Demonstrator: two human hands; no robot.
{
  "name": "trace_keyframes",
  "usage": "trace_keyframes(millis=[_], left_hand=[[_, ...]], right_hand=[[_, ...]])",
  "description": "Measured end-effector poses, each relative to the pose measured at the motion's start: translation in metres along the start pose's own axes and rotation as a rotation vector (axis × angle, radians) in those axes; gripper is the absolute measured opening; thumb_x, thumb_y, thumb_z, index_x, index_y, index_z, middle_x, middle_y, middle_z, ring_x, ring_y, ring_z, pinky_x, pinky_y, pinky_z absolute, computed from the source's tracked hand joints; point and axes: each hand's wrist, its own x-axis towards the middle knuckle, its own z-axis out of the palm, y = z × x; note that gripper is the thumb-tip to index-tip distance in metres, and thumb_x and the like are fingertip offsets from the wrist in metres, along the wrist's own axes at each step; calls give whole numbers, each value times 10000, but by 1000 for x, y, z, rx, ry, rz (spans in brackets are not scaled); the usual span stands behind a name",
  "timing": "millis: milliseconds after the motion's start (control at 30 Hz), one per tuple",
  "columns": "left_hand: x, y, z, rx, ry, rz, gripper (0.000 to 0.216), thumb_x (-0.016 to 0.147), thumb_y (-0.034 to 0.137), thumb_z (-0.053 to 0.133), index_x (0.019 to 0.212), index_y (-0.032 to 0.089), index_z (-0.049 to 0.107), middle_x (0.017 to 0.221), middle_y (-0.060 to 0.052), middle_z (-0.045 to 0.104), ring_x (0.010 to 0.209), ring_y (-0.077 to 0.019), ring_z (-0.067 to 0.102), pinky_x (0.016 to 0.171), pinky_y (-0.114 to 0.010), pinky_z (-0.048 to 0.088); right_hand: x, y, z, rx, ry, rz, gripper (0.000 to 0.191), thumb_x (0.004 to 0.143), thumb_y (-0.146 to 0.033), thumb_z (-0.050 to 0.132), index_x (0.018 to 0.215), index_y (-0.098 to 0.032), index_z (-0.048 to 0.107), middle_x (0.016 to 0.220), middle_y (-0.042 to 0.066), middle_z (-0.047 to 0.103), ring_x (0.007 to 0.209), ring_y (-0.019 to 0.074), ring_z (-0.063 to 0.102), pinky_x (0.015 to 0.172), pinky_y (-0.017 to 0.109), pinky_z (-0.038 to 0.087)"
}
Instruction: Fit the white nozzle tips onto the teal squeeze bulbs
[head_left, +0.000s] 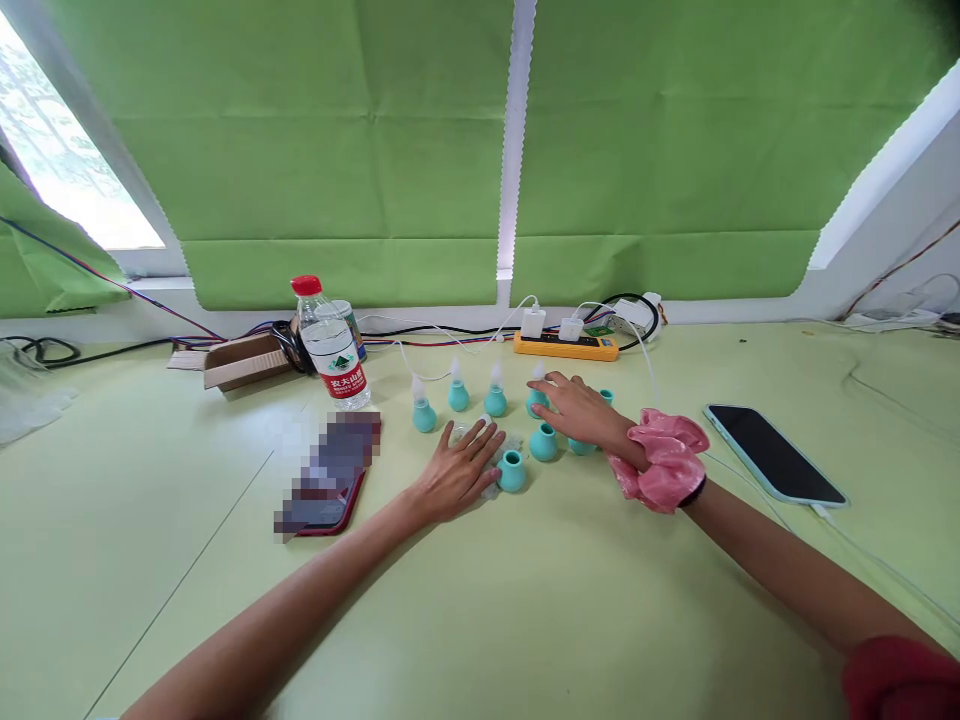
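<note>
Several small teal rubber bulbs stand on the pale green table (525, 600). Three of them (457, 396) in a back row carry clear tips. Others, like the bulb (512, 471) by my left hand and the bulb (544, 442), have open necks. My left hand (455, 470) lies flat with fingers stretched out over some clear small parts (501, 455). My right hand (577, 410), a pink scrunchie (664, 460) on its wrist, reaches over the bulbs with its fingertips at a tipped bulb (535, 398); whether it pinches the bulb I cannot make out.
A water bottle (332, 345) with a red cap, a cardboard box (244, 362) and a phone in a red case (330, 480) lie to the left. An orange power strip (566, 346) with chargers sits at the back. Another phone (772, 452) charges at the right.
</note>
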Motion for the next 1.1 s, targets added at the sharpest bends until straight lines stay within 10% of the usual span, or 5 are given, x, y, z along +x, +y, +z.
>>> trace_keyframes(millis=[167, 400, 567, 767, 1100], left_hand=[[-3, -3, 2, -86, 105, -55, 444, 882, 303, 217, 1298, 150, 241, 1365, -104, 253, 1254, -235, 197, 998, -470, 153], [-5, 11, -23, -407, 528, -39, 344, 838, 265, 327, 1150, 137, 398, 1104, -124, 498, 998, -210, 439, 851, -362, 357], [-3, 35, -66, -774, 346, -181, 336, 790, 332, 460, 1064, 140, 485, 626, 7, 511, 556, -100, 443, 509, -210, 364], [-1, 39, -84, -1152, 171, -220, 215, 732, 329, 551, 736, 119, 598, 643, -7, 551, 562, -82, 473, 488, -180, 376], [6, 16, -67, -1725, 205, -463, 210, 655, 318, 645, 653, 112, 605, 539, 7, 541, 418, -40, 453, 384, -153, 379]], right_hand=[[10, 4, 5, 53, 124, 46, 299, 801, -246, 435, 1076, -164, 524, 990, 101, 499, 904, 222, 487, 784, 354, 386], [-28, -33, -32, 364, 749, -142, 231, 721, -248, 522, 947, -205, 510, 926, 79, 449, 871, 223, 476, 724, 364, 428], [-75, -74, -40, 568, 323, -393, 230, 703, -150, 475, 917, -217, 524, 861, 64, 416, 739, 173, 482, 604, 299, 449], [-89, -79, -44, 669, 29, -515, 364, 723, -98, 451, 1053, -250, 450, 919, 53, 464, 739, 152, 484, 650, 300, 440], [-78, -79, -27, 1472, -305, -3, 187, 750, -333, 526, 808, -158, 492, 603, -5, 536, 486, 96, 485, 481, 234, 411]])
